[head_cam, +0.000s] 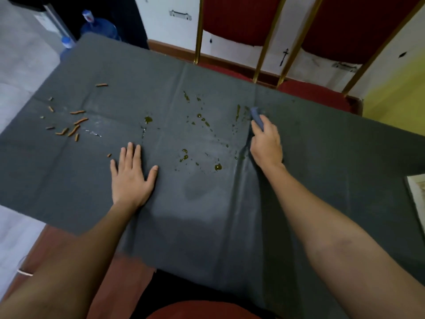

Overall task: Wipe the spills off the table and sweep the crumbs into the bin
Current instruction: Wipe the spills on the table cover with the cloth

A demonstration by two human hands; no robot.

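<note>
A grey cloth covers the table (207, 215). Yellow-green spills (200, 134) dot its middle, the biggest drops near the centre and toward the far right. Several orange stick-shaped crumbs (73, 125) lie scattered at the left. My right hand (266, 143) presses a folded blue-grey wiping cloth (256, 117) onto the table at the right edge of the spills; the tablecloth bunches into a ridge beside it. My left hand (132, 173) lies flat on the tablecloth with fingers spread, between the crumbs and the spills, holding nothing. No bin is in view.
Two red chairs with gold frames (271, 42) stand against the table's far side. Blue water bottles (99, 26) sit on the floor at the far left. A pale object (417, 192) shows at the right edge. A red seat (202, 309) is below me.
</note>
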